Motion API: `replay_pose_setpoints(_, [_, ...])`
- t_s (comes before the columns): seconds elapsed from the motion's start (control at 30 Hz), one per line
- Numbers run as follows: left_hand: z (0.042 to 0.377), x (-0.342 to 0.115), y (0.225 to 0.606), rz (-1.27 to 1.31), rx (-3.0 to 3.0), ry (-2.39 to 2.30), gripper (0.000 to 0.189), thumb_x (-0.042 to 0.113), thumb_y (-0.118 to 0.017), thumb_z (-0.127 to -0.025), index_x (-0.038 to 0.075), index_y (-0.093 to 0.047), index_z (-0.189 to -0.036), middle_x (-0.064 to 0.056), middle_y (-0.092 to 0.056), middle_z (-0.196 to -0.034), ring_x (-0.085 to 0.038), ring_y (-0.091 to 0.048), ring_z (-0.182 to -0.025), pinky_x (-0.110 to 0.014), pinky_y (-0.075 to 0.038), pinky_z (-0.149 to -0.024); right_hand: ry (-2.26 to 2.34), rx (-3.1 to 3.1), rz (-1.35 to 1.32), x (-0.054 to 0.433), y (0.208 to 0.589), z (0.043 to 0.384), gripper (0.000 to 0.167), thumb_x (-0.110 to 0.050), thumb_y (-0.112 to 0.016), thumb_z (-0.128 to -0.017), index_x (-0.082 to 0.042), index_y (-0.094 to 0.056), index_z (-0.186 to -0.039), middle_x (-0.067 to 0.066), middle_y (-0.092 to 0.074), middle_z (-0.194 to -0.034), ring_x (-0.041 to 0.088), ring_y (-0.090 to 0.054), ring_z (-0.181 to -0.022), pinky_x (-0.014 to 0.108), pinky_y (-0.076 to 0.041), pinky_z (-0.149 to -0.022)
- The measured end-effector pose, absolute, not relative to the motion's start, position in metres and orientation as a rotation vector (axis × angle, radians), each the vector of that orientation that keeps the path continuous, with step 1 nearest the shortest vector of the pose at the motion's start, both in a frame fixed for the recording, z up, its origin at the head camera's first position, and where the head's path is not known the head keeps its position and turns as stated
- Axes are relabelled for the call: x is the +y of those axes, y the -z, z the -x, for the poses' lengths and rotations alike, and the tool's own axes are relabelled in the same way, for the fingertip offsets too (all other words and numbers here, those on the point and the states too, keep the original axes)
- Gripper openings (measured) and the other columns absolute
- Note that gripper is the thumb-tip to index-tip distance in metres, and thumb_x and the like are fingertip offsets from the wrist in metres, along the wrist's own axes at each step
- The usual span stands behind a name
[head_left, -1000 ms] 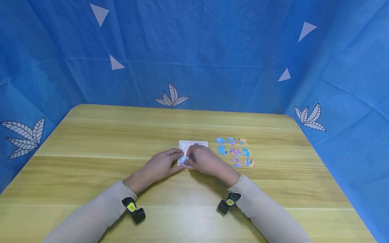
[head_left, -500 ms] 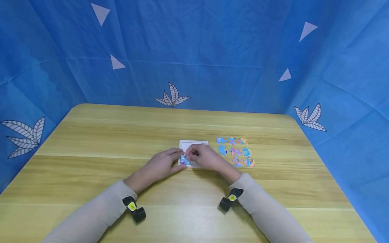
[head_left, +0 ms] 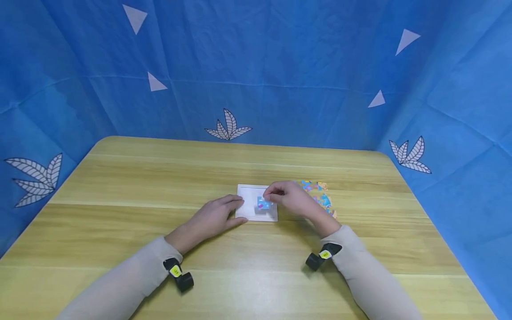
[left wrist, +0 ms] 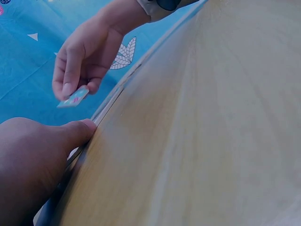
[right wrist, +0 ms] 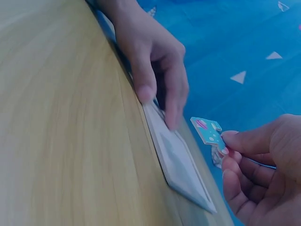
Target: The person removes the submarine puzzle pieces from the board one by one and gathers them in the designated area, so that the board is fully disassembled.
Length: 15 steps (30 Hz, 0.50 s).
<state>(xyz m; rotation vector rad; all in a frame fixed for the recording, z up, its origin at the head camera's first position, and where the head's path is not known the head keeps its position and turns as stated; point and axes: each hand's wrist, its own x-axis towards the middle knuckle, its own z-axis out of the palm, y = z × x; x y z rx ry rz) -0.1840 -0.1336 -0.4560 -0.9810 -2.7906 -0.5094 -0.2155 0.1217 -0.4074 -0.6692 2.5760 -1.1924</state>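
A white rectangular puzzle tray [head_left: 249,192] lies on the table in the head view, its inner surface bare. My left hand [head_left: 214,215] rests at the tray's left side, thumb on the near edge and fingers on the upper left; the right wrist view shows this hand [right wrist: 155,59] from the side. Between thumb and fingertips my right hand [head_left: 295,198] pinches a light-blue jigsaw piece [head_left: 262,203] with a pink mark. That piece [right wrist: 207,133] hangs above the tray, apart from it, in both wrist views [left wrist: 73,98].
Several colourful jigsaw pieces [head_left: 325,200] lie right of the tray, partly hidden by my right hand. The wooden table [head_left: 160,178] runs back to a blue cloth backdrop [head_left: 304,58] with white leaf and triangle prints.
My right hand has lifted the jigsaw piece out of the tray's near left corner and carried it right, above the tray. My left hand stays at the tray's left side.
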Motion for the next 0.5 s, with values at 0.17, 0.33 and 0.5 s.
replay_pose_setpoints(0.17, [0.184, -0.132, 0.457, 0.971, -2.802, 0.491, 0.060, 0.050, -0.064, -0.092, 0.004, -0.063, -0.129, -0.010, -0.059, -0.133, -0.026, -0.057, -0.121, -0.039, -0.047, -0.101, 1.182, 2.618, 0.653, 0.144, 0.404, 0.213, 0.008, -0.015, -0.065, -0.096, -0.012, -0.072, -0.097, -0.002, -0.068, -0.089, 0.017, -0.058, -0.079, 0.032, -0.050, -0.071])
replay_pose_setpoints(0.33, [0.184, -0.132, 0.457, 0.967, -2.809, 0.473, 0.061, 0.051, -0.063, -0.092, 0.004, -0.062, -0.130, -0.011, -0.058, -0.134, -0.027, -0.056, -0.122, -0.039, -0.046, -0.103, 1.146, 2.649, 0.602, 0.165, 0.400, 0.208, 0.007, -0.017, -0.066, -0.095, -0.014, -0.072, -0.096, -0.003, -0.067, -0.086, 0.022, -0.056, -0.076, 0.034, -0.048, -0.068])
replay_pose_setpoints(0.5, [0.184, -0.132, 0.457, 0.970, -2.815, 0.473, 0.061, 0.051, -0.062, -0.092, 0.003, -0.062, -0.131, -0.011, -0.057, -0.135, -0.027, -0.056, -0.123, -0.040, -0.046, -0.103, 1.155, 2.576, 0.549, 0.184, 0.400, 0.205, 0.009, -0.016, -0.065, -0.096, -0.012, -0.072, -0.096, 0.008, -0.065, -0.082, 0.019, -0.047, -0.058, 0.029, -0.043, -0.054])
